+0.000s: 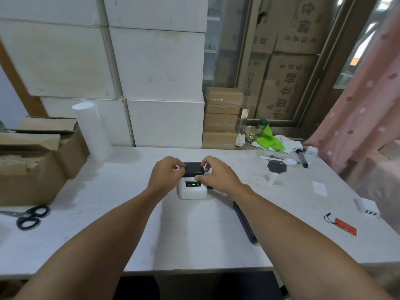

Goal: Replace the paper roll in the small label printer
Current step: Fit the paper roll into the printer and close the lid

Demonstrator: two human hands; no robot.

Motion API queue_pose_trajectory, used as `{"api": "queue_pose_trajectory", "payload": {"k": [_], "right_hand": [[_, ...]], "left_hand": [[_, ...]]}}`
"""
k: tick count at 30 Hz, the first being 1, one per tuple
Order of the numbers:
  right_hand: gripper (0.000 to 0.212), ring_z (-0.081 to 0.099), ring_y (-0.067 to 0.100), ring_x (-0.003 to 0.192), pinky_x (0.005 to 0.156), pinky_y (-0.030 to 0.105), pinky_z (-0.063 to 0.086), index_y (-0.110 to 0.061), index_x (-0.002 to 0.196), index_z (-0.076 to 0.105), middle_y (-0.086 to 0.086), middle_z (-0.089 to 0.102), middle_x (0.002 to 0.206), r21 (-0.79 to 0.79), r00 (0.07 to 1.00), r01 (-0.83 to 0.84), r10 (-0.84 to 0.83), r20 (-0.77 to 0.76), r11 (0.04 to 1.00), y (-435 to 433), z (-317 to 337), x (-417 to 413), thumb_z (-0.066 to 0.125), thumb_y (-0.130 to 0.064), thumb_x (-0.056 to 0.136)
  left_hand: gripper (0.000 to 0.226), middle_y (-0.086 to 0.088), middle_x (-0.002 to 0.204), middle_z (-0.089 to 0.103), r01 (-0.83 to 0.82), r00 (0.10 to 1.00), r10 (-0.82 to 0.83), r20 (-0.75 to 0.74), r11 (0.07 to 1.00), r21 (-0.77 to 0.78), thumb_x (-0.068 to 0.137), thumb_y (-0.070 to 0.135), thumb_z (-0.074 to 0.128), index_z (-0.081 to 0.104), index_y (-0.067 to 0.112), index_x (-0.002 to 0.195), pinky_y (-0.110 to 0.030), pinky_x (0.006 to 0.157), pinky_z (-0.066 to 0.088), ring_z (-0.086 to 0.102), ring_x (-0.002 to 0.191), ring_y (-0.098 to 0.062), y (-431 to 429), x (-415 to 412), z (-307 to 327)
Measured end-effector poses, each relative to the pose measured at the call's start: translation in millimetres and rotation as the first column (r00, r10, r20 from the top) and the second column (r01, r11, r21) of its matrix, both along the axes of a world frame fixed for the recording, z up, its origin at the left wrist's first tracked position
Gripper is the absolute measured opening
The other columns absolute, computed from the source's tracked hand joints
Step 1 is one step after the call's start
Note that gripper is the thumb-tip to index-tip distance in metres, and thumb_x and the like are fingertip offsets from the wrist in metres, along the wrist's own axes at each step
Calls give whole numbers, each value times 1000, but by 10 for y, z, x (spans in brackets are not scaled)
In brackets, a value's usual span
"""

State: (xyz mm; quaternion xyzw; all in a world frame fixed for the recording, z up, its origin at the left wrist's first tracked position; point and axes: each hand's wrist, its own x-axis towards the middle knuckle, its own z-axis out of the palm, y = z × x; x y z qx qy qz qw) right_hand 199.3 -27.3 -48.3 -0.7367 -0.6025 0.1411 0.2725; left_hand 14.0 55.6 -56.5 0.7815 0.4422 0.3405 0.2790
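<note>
We are holding the small white label printer (pixel 192 190) at the centre of the tabletop (pixel 194 234), its dark lid (pixel 194 169) standing raised at its 12 o'clock edge. Our left hand (pixel 165 176) is pinching the lid's 9 o'clock side in a closed grip, while our right hand (pixel 216 174) is grasping its 3 o'clock side. Scissors (pixel 30 216) are lying at 9 o'clock.

A white counter (pixel 121 230) carries a small white printer (pixel 192 190) at its middle. Black scissors (pixel 30 216) lie near the left edge, with open cardboard boxes (pixel 32 169) behind them and a white roll (pixel 93 131) standing far left. On the right lie a red tag (pixel 345 229), a plastic spoon (pixel 281 160), a marker (pixel 302 158) and green paper (pixel 269 139).
</note>
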Motion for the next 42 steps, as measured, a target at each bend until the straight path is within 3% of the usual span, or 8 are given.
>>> {"api": "queue_pose_trajectory", "payload": {"k": [4, 10, 14, 19, 28, 32, 38, 42], "right_hand": [[44, 60, 16, 100, 81, 36, 50, -26, 115, 57, -10, 60, 111, -7, 999, -4, 4, -46, 1000, 7, -4, 14, 78, -49, 84], [47, 62, 18, 99, 75, 33, 50, -25, 119, 56, -4, 62, 114, -49, 988, 18, -25, -152, 999, 45, 31, 26, 80, -45, 84], [52, 69, 23, 104, 82, 38, 58, -22, 123, 55, 3, 63, 118, -137, 931, 23, -71, -358, 990, 69, -56, 41, 84, -39, 83], [50, 72, 22, 94, 84, 34, 60, -14, 123, 60, 8, 69, 115, -196, 804, 37, -146, -577, 980, 135, -51, 62, 82, -41, 87], [43, 69, 25, 76, 72, 40, 52, -11, 113, 67, 7, 78, 93, -315, 741, 111, -290, -606, 943, 192, -21, 69, 80, -43, 87], [45, 70, 24, 82, 71, 41, 54, -12, 112, 69, 13, 79, 106, -342, 752, 101, -297, -589, 934, 170, -58, 78, 81, -45, 85], [42, 71, 21, 95, 76, 31, 54, -11, 117, 69, 9, 76, 115, -278, 783, 114, -258, -565, 954, 214, -57, 100, 79, -41, 90], [38, 75, 29, 102, 95, 43, 59, -10, 111, 69, 9, 77, 107, -302, 865, 131, -257, -431, 944, 261, -11, 29, 74, -43, 93]], "left_hand": [[3, 3, 99, 70, 13, 996, 0, 95, 990, -139, 86, 18, 76, 78, 16, 85, -30, 83, 51, 67, 96, -18, 35, 5, 6], [20, 0, 102, 72, 27, 994, 10, 111, 944, -328, 85, 23, 80, 67, 15, 99, -29, 61, 44, 64, 77, -19, 118, 46, 34], [51, 1, 124, 65, 84, 992, -32, 122, 891, -445, 83, 33, 82, 61, 17, 126, -36, 80, 55, 67, 106, -23, 204, -38, -34], [38, -8, 118, 69, 129, 979, -25, 204, 848, -515, 84, 20, 83, 67, 8, 116, -44, 96, 59, 70, 106, -28, 233, -35, 2], [33, -9, 121, 71, 181, 964, -47, 262, 836, -518, 85, 19, 83, 68, 11, 113, -40, 96, 59, 71, 107, -25, 256, -56, -45], [44, -8, 126, 69, 192, 962, -54, 266, 828, -527, 84, 18, 83, 67, 7, 123, -40, 95, 60, 71, 109, -26, 266, -44, -129], [43, -7, 126, 70, 200, 962, -70, 263, 837, -508, 85, 19, 82, 67, 7, 124, -36, 95, 60, 71, 110, -24, 318, -56, -131], [49, -8, 127, 69, 209, 966, -93, 242, 833, -513, 85, 20, 83, 66, 6, 129, -34, 95, 59, 70, 112, -24, 349, -83, -138]]}}
